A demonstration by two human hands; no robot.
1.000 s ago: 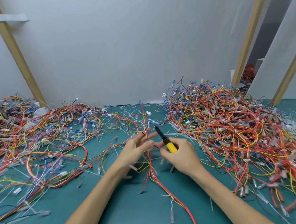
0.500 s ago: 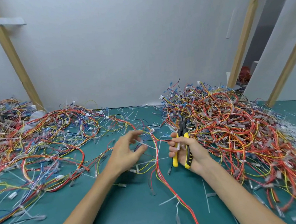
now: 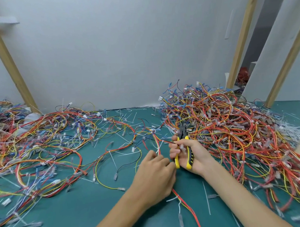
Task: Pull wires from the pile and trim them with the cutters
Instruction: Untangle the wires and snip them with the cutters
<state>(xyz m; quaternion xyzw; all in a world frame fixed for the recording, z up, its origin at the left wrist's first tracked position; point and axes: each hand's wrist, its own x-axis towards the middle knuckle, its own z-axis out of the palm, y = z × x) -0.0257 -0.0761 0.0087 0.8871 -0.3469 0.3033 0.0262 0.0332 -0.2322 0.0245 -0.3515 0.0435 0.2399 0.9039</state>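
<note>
Beside the right hand [image 3: 196, 152] clasping yellow cutters [image 3: 190, 161], dense wire pile [image 3: 234, 125] to its right, left hand [image 3: 154, 176] curled round a red bundle [image 3: 184, 205], scattered wires [image 3: 60, 145] farther left.

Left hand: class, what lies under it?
A red and yellow wire bundle runs in beneath the left hand and out below it, over the green mat. The stretch between is covered.
</note>
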